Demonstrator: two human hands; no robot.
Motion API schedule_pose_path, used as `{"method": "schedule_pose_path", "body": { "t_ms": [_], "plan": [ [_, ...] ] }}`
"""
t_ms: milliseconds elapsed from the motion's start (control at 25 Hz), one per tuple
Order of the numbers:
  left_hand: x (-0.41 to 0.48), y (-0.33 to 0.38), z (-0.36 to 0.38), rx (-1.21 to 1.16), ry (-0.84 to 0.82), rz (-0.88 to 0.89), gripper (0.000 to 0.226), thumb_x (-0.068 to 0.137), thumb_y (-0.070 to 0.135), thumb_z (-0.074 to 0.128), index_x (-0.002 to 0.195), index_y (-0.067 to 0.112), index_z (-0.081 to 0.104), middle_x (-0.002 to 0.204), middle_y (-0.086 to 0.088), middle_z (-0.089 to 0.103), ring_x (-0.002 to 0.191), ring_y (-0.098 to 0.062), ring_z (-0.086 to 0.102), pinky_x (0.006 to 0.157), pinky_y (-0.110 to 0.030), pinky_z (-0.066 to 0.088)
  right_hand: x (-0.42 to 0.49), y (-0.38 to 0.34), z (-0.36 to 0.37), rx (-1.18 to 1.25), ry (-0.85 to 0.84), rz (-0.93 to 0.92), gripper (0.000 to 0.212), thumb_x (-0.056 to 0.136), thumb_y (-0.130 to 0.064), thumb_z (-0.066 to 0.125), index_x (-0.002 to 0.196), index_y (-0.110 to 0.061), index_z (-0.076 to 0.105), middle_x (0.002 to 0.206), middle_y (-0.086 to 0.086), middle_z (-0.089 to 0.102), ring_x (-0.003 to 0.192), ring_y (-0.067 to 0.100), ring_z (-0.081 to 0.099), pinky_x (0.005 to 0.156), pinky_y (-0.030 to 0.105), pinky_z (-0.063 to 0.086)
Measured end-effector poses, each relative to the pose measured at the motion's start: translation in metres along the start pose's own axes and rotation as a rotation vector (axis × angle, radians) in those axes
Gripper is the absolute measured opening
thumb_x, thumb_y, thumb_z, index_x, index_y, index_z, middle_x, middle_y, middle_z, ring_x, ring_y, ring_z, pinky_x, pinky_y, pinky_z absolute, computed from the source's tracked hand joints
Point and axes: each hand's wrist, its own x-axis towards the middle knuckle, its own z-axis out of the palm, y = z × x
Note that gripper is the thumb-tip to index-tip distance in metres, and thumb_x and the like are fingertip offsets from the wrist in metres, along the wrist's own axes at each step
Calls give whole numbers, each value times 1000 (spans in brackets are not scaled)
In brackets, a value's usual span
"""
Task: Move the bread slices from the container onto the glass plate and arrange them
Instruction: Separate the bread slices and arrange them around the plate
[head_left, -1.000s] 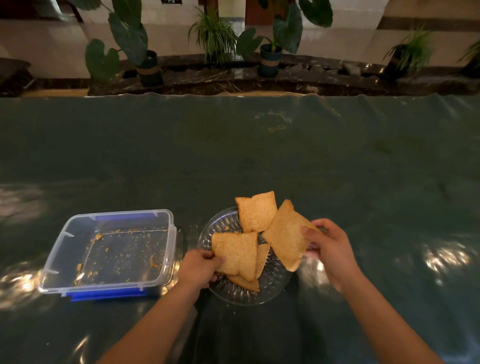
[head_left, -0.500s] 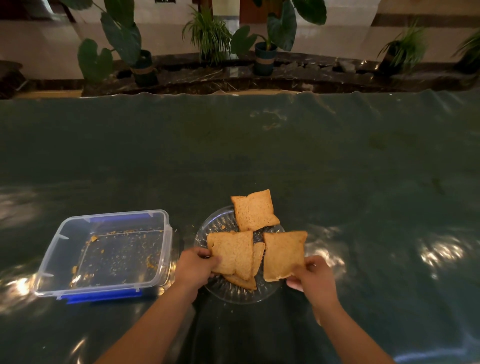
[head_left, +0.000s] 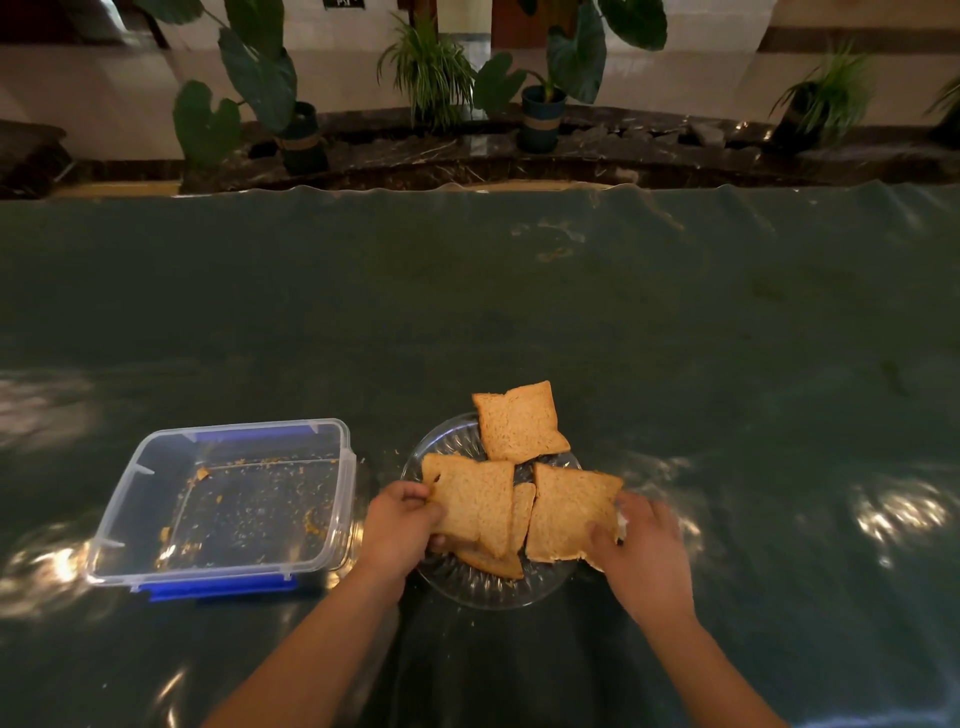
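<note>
Bread slices (head_left: 519, 423) all on the glass plate (head_left: 441, 447) now

My left hand (head_left: 402, 530) pinches the left slice (head_left: 472, 499), my right hand (head_left: 641, 545) grips the right slice (head_left: 569, 512) at its corner — both lying on the plate. The container (head_left: 228, 499) sits just left, nothing but crumbs inside.

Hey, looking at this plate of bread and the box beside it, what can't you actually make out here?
Head view only:
- How many slices lie under the left slice: it covers all but the edges of those below.
- Right hand: motion blur hides how its fingers hold the right slice.
- Glass plate: its middle is covered by bread.
- Container: only crumbs show; its lid is not in view.
</note>
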Motion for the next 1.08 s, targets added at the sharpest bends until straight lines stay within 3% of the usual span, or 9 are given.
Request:
{"method": "schedule_pose_path", "body": {
  "t_ms": [120, 320, 440, 520, 600, 720, 840, 960, 1080],
  "plan": [
    [4, 9, -1, -121, 42, 25, 18, 84, 10, 65, 100, 16, 60, 95, -9, 66, 63, -16, 63, 40, -19, 44, -1, -9, 3, 53, 121, -144, 33, 79, -16, 73, 111, -10, 64, 106, 8, 60, 98, 28, 57, 82, 38, 49],
    [24, 20, -5, -178, 187, 95, 17, 86, 11, 63, 100, 20, 59, 95, -5, 69, 71, -15, 64, 53, -25, 48, -7, -34, 25, 142, -56, -269, 20, 83, -9, 66, 102, -13, 68, 96, 1, 64, 88, 18, 60, 78, 38, 55],
    [32, 8, -10, 6, 283, 85, 27, 88, 15, 62, 114, 19, 57, 108, -4, 67, 90, -16, 64, 75, -35, 55, -4, -42, 37, 140, -125, -238, 11, 82, -7, 62, 91, -11, 68, 88, 4, 65, 80, 20, 61, 72, 42, 55],
    [34, -1, -10, 185, 315, 98, 34, 89, 19, 60, 123, 20, 55, 116, -2, 64, 97, -14, 59, 83, -37, 53, -1, -46, 41, 97, -122, -235, 7, 82, -10, 61, 86, -11, 66, 85, 4, 63, 76, 20, 60, 68, 43, 55],
    [35, -5, -6, 297, 342, 123, 37, 91, 19, 57, 128, 18, 52, 118, -5, 63, 94, -15, 56, 81, -37, 51, 1, -49, 41, 50, -114, -285, 8, 82, -19, 63, 88, -15, 65, 85, 1, 60, 77, 18, 57, 66, 39, 54],
    [34, -8, -1, 340, 371, 119, 38, 91, 18, 56, 129, 16, 51, 116, -8, 63, 87, -16, 52, 74, -36, 48, -5, -53, 42, -93, -197, -416, 29, 78, -39, 68, 99, -21, 64, 95, -3, 57, 90, 15, 52, 71, 30, 50],
    [37, -8, -5, 340, 340, 111, 39, 92, 17, 57, 130, 16, 51, 123, -8, 62, 95, -18, 58, 78, -36, 50, -15, -57, 46, -286, -304, -551, 43, 72, -47, 71, 105, -22, 59, 103, -4, 50, 97, 16, 47, 75, 29, 47],
    [43, -11, -16, 362, 307, 128, 37, 92, 16, 57, 129, 17, 52, 127, -7, 62, 96, -17, 61, 76, -31, 50, -19, -60, 46, -383, -291, -635, 36, 73, -30, 75, 103, -20, 60, 104, 0, 54, 93, 18, 51, 78, 32, 51],
    [46, -16, -27, 360, 313, 102, 36, 92, 15, 57, 127, 18, 53, 126, -7, 62, 86, -10, 53, 71, -29, 46, -21, -59, 44, -430, -232, -711, 22, 64, -14, 81, 79, -20, 66, 83, -3, 63, 72, 14, 58, 59, 27, 53]
  ]
}}
